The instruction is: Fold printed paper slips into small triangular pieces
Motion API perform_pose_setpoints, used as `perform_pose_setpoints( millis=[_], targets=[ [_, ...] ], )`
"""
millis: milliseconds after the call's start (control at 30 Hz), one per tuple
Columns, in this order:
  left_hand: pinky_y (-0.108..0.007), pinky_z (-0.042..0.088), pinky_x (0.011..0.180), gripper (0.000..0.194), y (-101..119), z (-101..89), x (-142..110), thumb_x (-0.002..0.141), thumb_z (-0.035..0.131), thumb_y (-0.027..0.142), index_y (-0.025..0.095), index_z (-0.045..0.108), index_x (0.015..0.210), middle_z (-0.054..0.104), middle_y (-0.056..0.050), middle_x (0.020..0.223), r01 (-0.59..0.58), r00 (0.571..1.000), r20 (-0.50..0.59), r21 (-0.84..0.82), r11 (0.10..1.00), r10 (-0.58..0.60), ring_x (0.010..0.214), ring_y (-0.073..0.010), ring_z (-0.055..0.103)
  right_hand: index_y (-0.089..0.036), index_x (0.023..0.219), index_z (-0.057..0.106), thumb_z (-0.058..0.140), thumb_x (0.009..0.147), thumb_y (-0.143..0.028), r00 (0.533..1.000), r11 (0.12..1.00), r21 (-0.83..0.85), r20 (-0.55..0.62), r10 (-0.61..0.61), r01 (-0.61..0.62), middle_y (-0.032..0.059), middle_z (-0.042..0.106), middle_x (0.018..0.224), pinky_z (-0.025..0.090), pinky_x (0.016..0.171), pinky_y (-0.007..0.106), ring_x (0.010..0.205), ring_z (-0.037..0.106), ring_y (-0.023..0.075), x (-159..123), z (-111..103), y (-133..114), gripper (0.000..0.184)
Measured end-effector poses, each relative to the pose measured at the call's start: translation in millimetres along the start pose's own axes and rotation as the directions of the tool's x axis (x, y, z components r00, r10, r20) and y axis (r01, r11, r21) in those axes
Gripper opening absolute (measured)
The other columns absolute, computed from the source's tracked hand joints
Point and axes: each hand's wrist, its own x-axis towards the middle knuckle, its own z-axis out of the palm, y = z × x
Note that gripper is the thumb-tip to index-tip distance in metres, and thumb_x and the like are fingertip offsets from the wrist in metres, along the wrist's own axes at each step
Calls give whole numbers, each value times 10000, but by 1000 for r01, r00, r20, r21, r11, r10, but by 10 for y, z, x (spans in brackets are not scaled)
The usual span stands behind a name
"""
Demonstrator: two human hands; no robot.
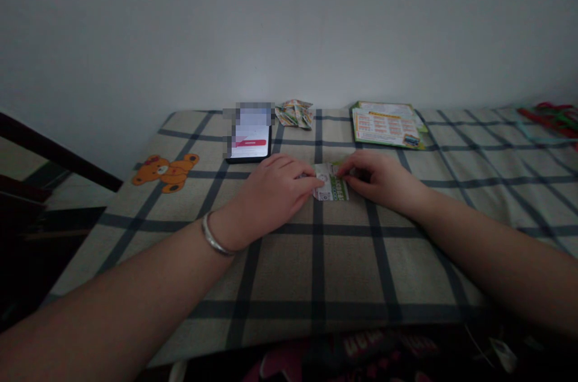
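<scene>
A small folded piece of printed paper (333, 187), green and white, lies on the checked tablecloth (289, 261) in front of me. My left hand (275, 192), with a silver bangle on the wrist, presses its fingertips on the paper's left edge. My right hand (379, 180) pinches the paper's upper right corner, fingers curled together. Both hands rest on the cloth.
A lit phone (250, 140) lies behind my left hand. Several small folded paper pieces (294, 112) sit by the wall. A stack of printed leaflets (387, 125) lies at the back right. Red and green items (553, 118) are at the far right. A bear print (166, 172) marks the cloth's left.
</scene>
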Motion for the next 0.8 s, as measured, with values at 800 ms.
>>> perform_pose_setpoints(
  millis=[800],
  targets=[
    [-376,505,919,170,-17,-10,4,922,561,189,191,687,1036,677,-56,1083,12,999,33,-146,989,-7,1023,-196,607,-262,981,713,642,871,-243,921,921,-51,75,-382,386,31,698,1161,455,990,444,1191,536,239,-38,-87,-48,132]
  ],
)
